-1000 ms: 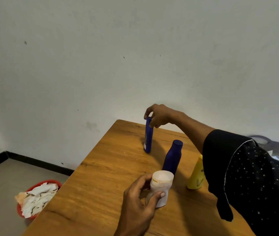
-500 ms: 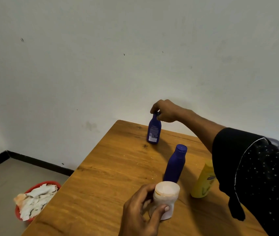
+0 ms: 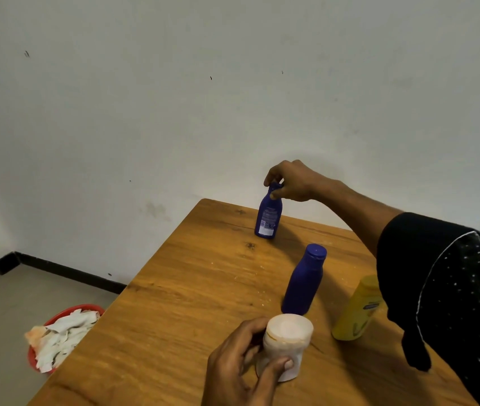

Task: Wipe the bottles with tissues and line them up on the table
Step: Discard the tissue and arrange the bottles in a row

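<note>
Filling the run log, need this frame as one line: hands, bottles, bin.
right hand: pinches far blue bottle cap | left hand: grips white bottle | middle blue bottle, yellow bottle: upright, untouched | red bin: used tissues

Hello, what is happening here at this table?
A person stands bottles on a wooden table. The right hand pinches the cap of a dark blue label-backed bottle at the far end. The left hand grips a white round-topped bottle. Between them a second blue bottle stands, a yellow bottle to its right.
</note>
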